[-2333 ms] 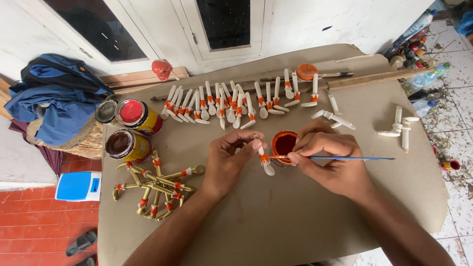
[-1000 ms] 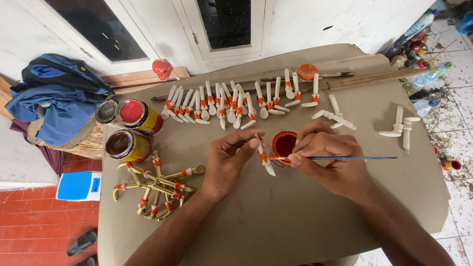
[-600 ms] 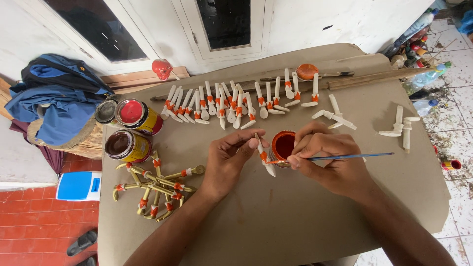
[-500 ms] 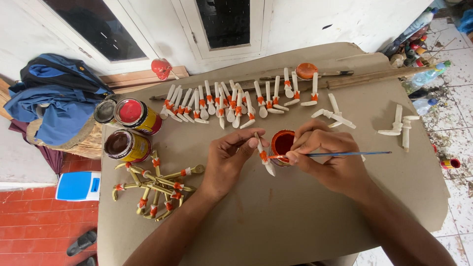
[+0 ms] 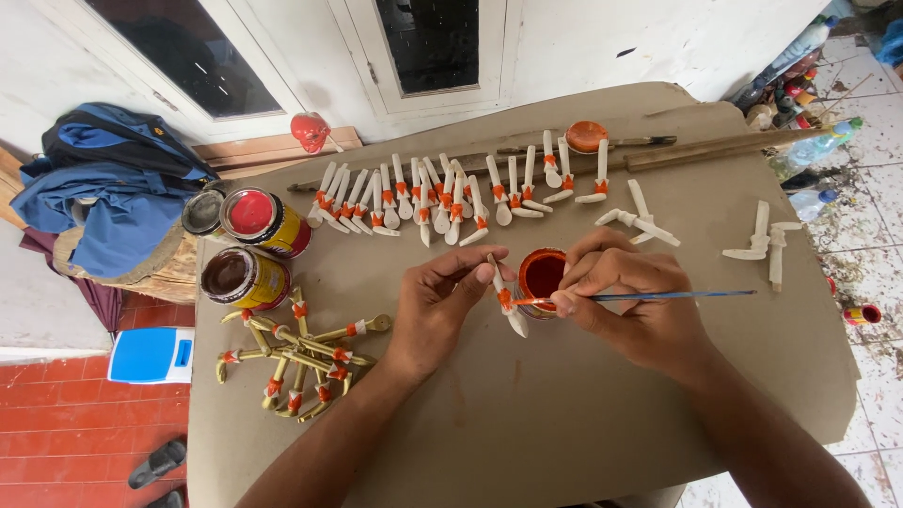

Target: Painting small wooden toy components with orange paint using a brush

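Both hands are busy near the middle of the bench (image 5: 527, 423), which is covered with a brown sheet. The left hand (image 5: 437, 306) pinches a small white wooden spoon (image 5: 505, 299) between its fingertips and holds it just above the sheet. The right hand (image 5: 630, 301) is closed around a thin paintbrush (image 5: 658, 296), held like a pencil, and the tip of the brush touches the orange band on the spoon's handle. That band looks only partly painted, though it is too small to be sure. A little cup of orange paint (image 5: 543, 275) stands between the two hands, touching neither as far as I can see. Farther back lies a long row of white spoons (image 5: 442, 193), and each of these already has an orange band, so most of the painting looks done. To the right of the row, a few plain white pieces (image 5: 640, 221) have no orange on them, and two more plain pieces (image 5: 767, 245) lie near the right edge, so these still look left to paint. A small orange lid (image 5: 586, 136) sits by a long wooden stick (image 5: 734, 146) at the back. On the left, a pile of brown spoons (image 5: 296, 357) also has orange bands. Beside that pile stand two paint cans, a red paint can (image 5: 263, 221) and a brown paint can (image 5: 240, 277), both open. A blue bag (image 5: 113, 188) rests off the bench to the left.
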